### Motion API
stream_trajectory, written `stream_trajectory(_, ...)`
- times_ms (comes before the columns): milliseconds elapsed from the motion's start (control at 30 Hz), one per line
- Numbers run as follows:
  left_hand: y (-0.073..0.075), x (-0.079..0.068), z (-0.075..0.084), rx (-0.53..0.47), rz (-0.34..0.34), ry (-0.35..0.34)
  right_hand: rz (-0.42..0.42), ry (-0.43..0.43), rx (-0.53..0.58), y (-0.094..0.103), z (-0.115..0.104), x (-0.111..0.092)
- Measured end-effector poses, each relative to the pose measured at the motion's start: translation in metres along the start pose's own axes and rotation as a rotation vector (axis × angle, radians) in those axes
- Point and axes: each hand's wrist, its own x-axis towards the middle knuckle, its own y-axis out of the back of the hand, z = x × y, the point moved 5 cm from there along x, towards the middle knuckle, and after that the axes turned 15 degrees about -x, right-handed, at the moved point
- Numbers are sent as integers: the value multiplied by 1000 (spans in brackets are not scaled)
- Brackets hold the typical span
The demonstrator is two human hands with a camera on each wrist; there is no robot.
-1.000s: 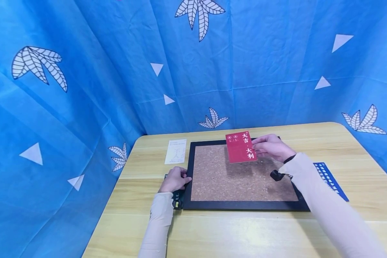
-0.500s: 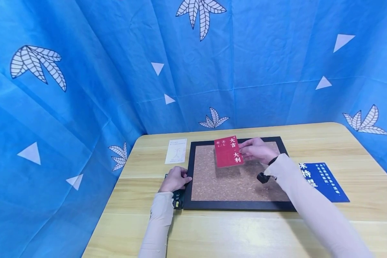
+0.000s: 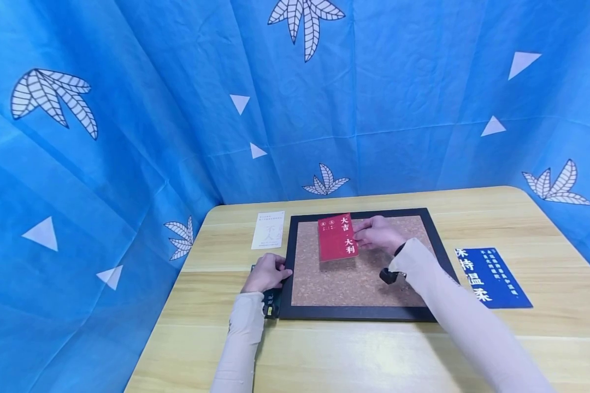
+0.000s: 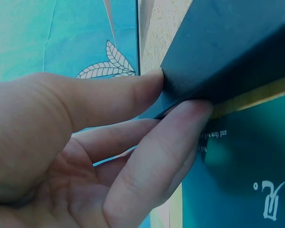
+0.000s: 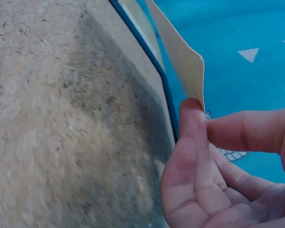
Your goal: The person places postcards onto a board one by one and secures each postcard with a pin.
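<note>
My right hand (image 3: 381, 236) pinches the right edge of a red card (image 3: 333, 243) with white Chinese characters. The card is held over the upper left part of a cork board (image 3: 324, 284), casting a shadow on it. In the right wrist view the card's pale back (image 5: 185, 61) shows, caught between thumb and fingertips. At the board's left side my left hand (image 3: 265, 273) grips the black frame (image 3: 354, 313). Seen from the left wrist, the thumb lies on one side of the frame's edge (image 4: 228, 42) and the fingers on the other.
A white card (image 3: 268, 229) lies left of the board's far corner. Under my left wrist is a dark green card (image 4: 242, 171). A blue card (image 3: 501, 279) lies to the right, partly behind my right sleeve. Blue curtains (image 3: 398, 98) hang behind the wooden table (image 3: 521, 218).
My right hand has carried the red card leftward and lower over the cork board. More of the blue card shows as the right arm moved left. The left hand has stayed put.
</note>
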Motion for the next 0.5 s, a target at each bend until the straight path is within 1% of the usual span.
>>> stream_trajectory(400, 1, 1, 0, 5, 1, 5, 3, 27, -2, -19, 6, 12)
stream_trajectory(500, 2, 2, 0, 5, 1, 2, 14, 10, 9, -21, 7, 15)
